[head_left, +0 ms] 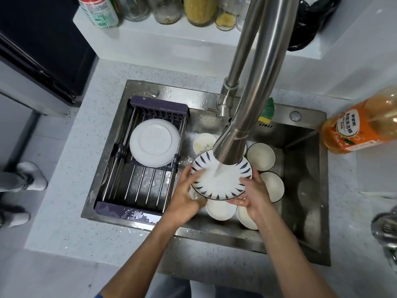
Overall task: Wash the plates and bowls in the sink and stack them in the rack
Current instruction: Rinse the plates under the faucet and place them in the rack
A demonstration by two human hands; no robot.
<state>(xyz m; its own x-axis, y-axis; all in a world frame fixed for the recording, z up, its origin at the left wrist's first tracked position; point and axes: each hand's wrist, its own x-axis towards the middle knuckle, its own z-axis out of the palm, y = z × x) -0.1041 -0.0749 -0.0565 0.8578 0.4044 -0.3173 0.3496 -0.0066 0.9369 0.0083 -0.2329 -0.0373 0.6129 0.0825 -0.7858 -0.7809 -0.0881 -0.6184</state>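
A white plate with blue dashes round its rim [227, 188] is under the running faucet [234, 145], above the steel sink [300, 211]. My left hand [187, 190] grips its left edge, thumb on the face. My right hand [253, 196] holds the right edge, thumb on the rim and fingers beneath. Several white bowls [261, 155] lie in the sink around and under the plate. In the purple-framed wire rack [137, 190] over the sink's left half, white plates [154, 143] lie stacked upside down.
An orange detergent bottle [361, 127] lies on the counter at the right. A green-yellow sponge [267, 112] sits behind the faucet. Bottles and jars [199, 11] line the back ledge. A metal object [386, 231] is at the right edge.
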